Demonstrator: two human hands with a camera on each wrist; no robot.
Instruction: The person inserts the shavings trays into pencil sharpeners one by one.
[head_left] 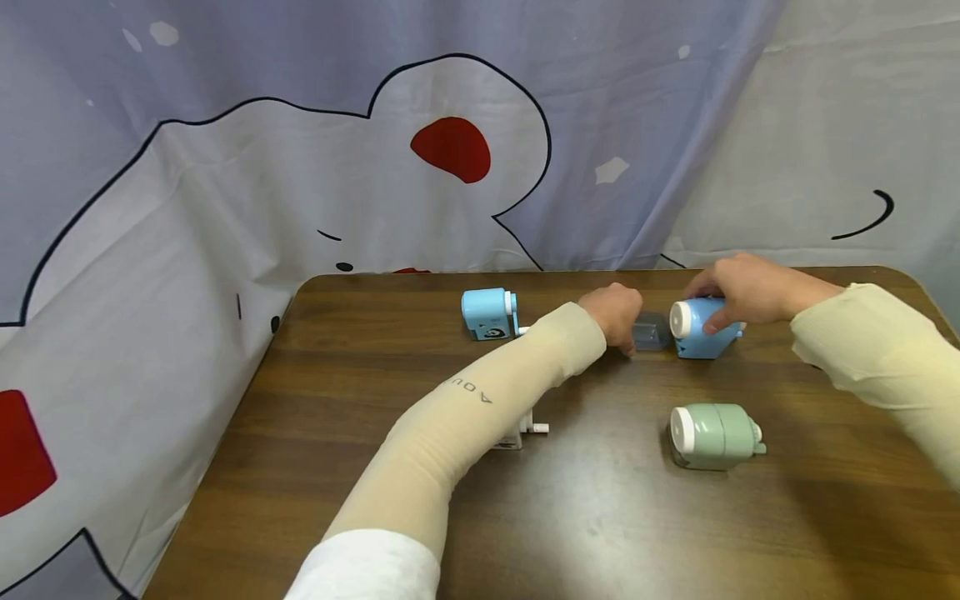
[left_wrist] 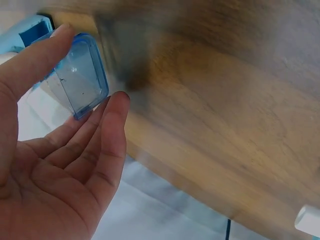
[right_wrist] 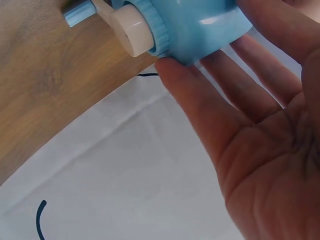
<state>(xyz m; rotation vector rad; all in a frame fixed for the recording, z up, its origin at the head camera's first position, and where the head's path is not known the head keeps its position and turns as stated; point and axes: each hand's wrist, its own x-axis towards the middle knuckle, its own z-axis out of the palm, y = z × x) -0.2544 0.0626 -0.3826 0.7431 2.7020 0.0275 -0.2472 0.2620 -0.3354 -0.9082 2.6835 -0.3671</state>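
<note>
At the far right of the table my right hand (head_left: 746,287) grips a blue crank pencil sharpener (head_left: 701,329), thumb on the near side and fingers behind. The right wrist view shows its white-and-blue crank (right_wrist: 132,30) pointing away from the palm. My left hand (head_left: 613,312) pinches a see-through blue shavings drawer (left_wrist: 82,75) between thumb and fingers. In the head view the drawer (head_left: 651,332) is just left of the blue sharpener, out of its body. The left wrist view shows the sharpener's open slot (left_wrist: 35,32) beside the drawer.
A light blue sharpener (head_left: 487,313) with a panda picture stands at the back, left of my left hand. A green sharpener (head_left: 716,436) sits nearer at the right. Another pale sharpener (head_left: 512,437) is mostly hidden under my left forearm. A printed curtain (head_left: 300,183) hangs behind the wooden table (head_left: 600,533).
</note>
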